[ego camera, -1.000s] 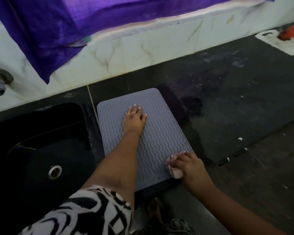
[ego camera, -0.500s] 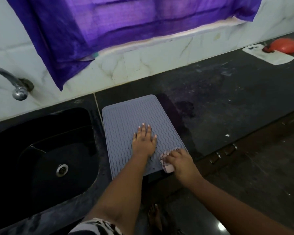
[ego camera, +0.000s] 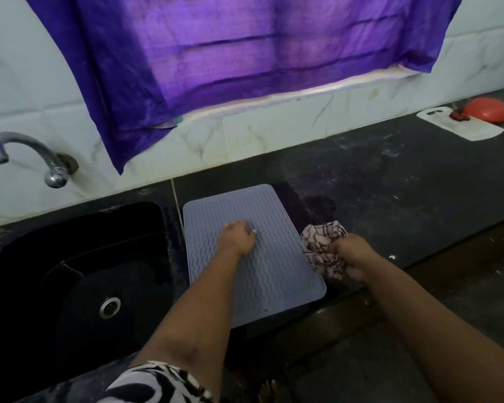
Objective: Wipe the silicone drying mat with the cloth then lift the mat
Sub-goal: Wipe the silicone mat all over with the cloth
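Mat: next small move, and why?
Probably bring the right hand and its bunched cloth back onto the mat for another pass. The cloth sits just off the mat's right edge, the mat lies flat on the counter, and the left hand pins its middle, so lifting seems premature.

A matt grey silicone drying mat point(ego camera: 268, 257), ribbed with wavy ridges, lies on a dark, scuffed polished-stone counter point(ego camera: 405, 199); beside it, a crumpled patterned cloth point(ego camera: 322, 245), a shiny metal tap point(ego camera: 26, 152) and glossy marbled wall tiles point(ego camera: 274, 135).
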